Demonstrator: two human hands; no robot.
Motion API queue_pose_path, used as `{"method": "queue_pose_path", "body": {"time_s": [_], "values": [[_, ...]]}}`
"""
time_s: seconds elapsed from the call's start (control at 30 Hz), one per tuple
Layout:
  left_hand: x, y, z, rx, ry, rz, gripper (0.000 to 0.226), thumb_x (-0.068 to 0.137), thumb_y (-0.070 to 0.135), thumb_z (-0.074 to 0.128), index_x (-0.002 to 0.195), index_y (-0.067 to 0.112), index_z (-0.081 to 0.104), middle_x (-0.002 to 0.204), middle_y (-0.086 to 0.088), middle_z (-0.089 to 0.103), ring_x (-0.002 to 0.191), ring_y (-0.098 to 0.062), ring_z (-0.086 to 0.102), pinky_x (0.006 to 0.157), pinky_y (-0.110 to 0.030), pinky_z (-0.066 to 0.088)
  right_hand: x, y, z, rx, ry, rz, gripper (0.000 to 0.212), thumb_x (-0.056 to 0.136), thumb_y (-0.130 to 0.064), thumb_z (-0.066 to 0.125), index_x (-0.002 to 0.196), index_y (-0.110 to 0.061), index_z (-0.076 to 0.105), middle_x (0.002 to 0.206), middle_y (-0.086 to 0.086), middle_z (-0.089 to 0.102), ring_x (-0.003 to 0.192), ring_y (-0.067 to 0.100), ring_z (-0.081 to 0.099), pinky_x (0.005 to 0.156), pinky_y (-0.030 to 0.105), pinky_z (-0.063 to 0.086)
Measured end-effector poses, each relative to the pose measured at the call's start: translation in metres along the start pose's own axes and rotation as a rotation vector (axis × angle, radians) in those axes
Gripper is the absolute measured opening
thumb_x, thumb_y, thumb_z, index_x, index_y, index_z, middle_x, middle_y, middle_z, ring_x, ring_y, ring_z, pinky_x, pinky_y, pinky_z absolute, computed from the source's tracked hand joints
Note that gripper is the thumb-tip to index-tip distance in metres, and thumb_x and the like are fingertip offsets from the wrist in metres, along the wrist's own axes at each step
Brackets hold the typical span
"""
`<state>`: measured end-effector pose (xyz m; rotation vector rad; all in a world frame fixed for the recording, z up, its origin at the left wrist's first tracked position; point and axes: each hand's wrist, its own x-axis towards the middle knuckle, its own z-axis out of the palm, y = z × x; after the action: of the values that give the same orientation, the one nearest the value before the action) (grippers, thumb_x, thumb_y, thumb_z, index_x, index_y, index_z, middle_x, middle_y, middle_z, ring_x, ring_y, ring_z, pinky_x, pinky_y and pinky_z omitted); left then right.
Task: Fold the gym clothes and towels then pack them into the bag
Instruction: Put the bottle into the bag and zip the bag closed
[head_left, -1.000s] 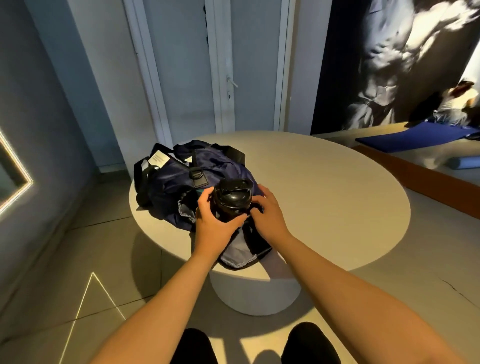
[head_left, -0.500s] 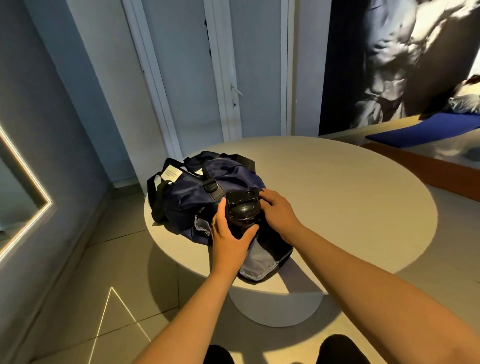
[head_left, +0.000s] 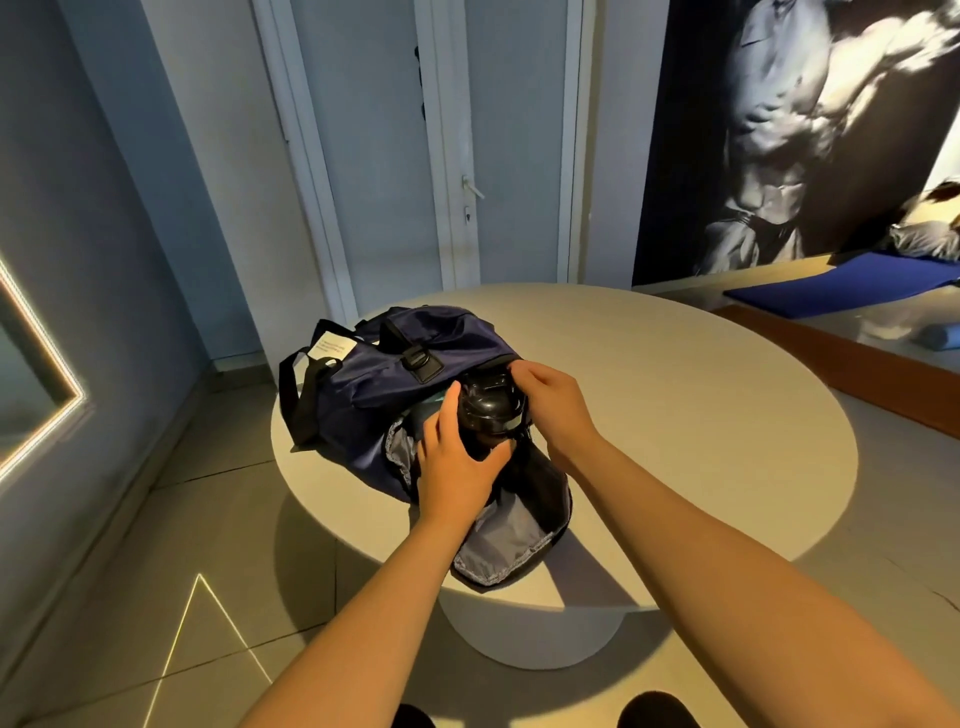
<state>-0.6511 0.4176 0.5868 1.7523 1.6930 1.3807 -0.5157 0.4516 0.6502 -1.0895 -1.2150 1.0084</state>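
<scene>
Bottle (head_left: 488, 421) stands lid-up in the bag (head_left: 415, 374) mouth, left hand (head_left: 457, 467) gripping its near side, right hand (head_left: 553, 405) curled beside the lid (head_left: 491, 392) (its hold unclear).

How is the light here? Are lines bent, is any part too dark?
Head view: warm light on the round table, the bag casting a shadow at the near edge; the wide lens makes the door frame lean; the black bottle in the left hand is dark, with small glints.
</scene>
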Motion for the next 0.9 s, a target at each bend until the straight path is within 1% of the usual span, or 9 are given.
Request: {"method": "queue_pose_path", "body": {"time_s": [0.03, 0.13, 0.3, 0.4, 0.57, 0.67, 0.73, 0.8, 0.9], "values": [[0.001, 0.002, 0.003, 0.021, 0.010, -0.013, 0.097, 0.080, 0.053, 0.077, 0.149, 0.058, 0.009, 0.151, 0.002, 0.031, 0.137, -0.028, 0.039, 0.099, -0.052, 0.051, 0.001, 0.001, 0.001, -0.049, -0.009, -0.027, 0.017, 0.096, -0.011, 0.056, 0.099, -0.007, 0.073, 0.099, 0.006, 0.073, 0.086, 0.011, 0.066, 0.082, 0.027, 0.054], [0.004, 0.005, 0.010, 0.100, 0.026, -0.033, 0.097, 0.081, 0.053, 0.075, 0.151, 0.053, 0.007, 0.153, 0.000, 0.029, 0.137, -0.033, 0.037, 0.097, -0.054, 0.050, 0.001, 0.007, 0.000, -0.140, 0.007, -0.069, 0.030, 0.093, -0.006, 0.060, 0.119, -0.014, 0.072, 0.118, -0.001, 0.070, 0.106, 0.013, 0.065, 0.097, 0.032, 0.053], [0.012, 0.012, 0.022, 0.177, 0.059, -0.123, 0.092, 0.086, 0.050, 0.071, 0.154, 0.040, 0.010, 0.155, -0.004, 0.022, 0.136, -0.036, 0.031, 0.094, -0.050, 0.045, -0.002, 0.012, -0.006, -0.255, 0.048, -0.147, 0.034, 0.096, 0.002, 0.053, 0.121, -0.012, 0.070, 0.127, 0.001, 0.066, 0.116, 0.015, 0.059, 0.105, 0.029, 0.047], [0.015, 0.016, 0.031, 0.153, 0.107, -0.159, 0.090, 0.085, 0.048, 0.073, 0.153, 0.033, 0.015, 0.153, -0.005, 0.020, 0.132, -0.038, 0.032, 0.090, -0.049, 0.046, -0.003, 0.016, -0.008, -0.297, 0.074, -0.151, 0.033, 0.096, 0.003, 0.053, 0.118, -0.011, 0.072, 0.128, 0.002, 0.066, 0.116, 0.016, 0.059, 0.106, 0.029, 0.047], [0.021, 0.016, 0.045, -0.072, 0.201, -0.257, 0.091, 0.079, 0.039, 0.083, 0.147, 0.022, 0.024, 0.150, -0.009, 0.023, 0.133, -0.039, 0.032, 0.097, -0.054, 0.047, -0.004, 0.026, -0.006, -0.350, 0.091, -0.170, 0.031, 0.096, 0.003, 0.055, 0.115, -0.014, 0.073, 0.123, -0.002, 0.065, 0.109, 0.007, 0.055, 0.097, 0.013, 0.041], [0.009, 0.007, 0.047, -0.245, 0.248, -0.247, 0.086, 0.077, 0.026, 0.085, 0.144, 0.022, 0.031, 0.147, -0.008, 0.024, 0.133, -0.032, 0.034, 0.101, -0.040, 0.045, -0.002, 0.028, -0.001, -0.364, 0.089, -0.186, 0.033, 0.095, 0.004, 0.054, 0.117, -0.014, 0.071, 0.120, -0.004, 0.062, 0.105, 0.005, 0.054, 0.092, 0.007, 0.039], [-0.003, -0.006, 0.048, -0.202, 0.216, -0.238, 0.086, 0.077, 0.019, 0.083, 0.146, 0.024, 0.032, 0.148, -0.007, 0.024, 0.133, -0.031, 0.031, 0.102, -0.038, 0.042, -0.001, 0.028, -0.001, -0.359, 0.093, -0.192, 0.035, 0.094, 0.005, 0.053, 0.117, -0.014, 0.070, 0.121, -0.003, 0.061, 0.105, 0.005, 0.052, 0.095, 0.012, 0.040], [-0.013, -0.019, 0.048, -0.044, 0.157, -0.249, 0.086, 0.079, 0.020, 0.079, 0.149, 0.025, 0.029, 0.147, -0.009, 0.026, 0.132, -0.034, 0.027, 0.108, -0.044, 0.034, 0.000, 0.030, -0.001, -0.357, 0.094, -0.192, 0.035, 0.094, 0.005, 0.053, 0.118, -0.014, 0.070, 0.120, -0.004, 0.059, 0.105, 0.006, 0.051, 0.098, 0.015, 0.040], [-0.018, -0.027, 0.047, 0.131, 0.116, -0.250, 0.086, 0.083, 0.024, 0.077, 0.152, 0.022, 0.026, 0.147, -0.012, 0.030, 0.132, -0.033, 0.025, 0.111, -0.046, 0.029, 0.001, 0.037, -0.002, -0.366, 0.107, -0.184, 0.037, 0.096, 0.003, 0.053, 0.119, -0.020, 0.070, 0.118, -0.008, 0.053, 0.104, 0.004, 0.050, 0.093, 0.009, 0.037]]}}
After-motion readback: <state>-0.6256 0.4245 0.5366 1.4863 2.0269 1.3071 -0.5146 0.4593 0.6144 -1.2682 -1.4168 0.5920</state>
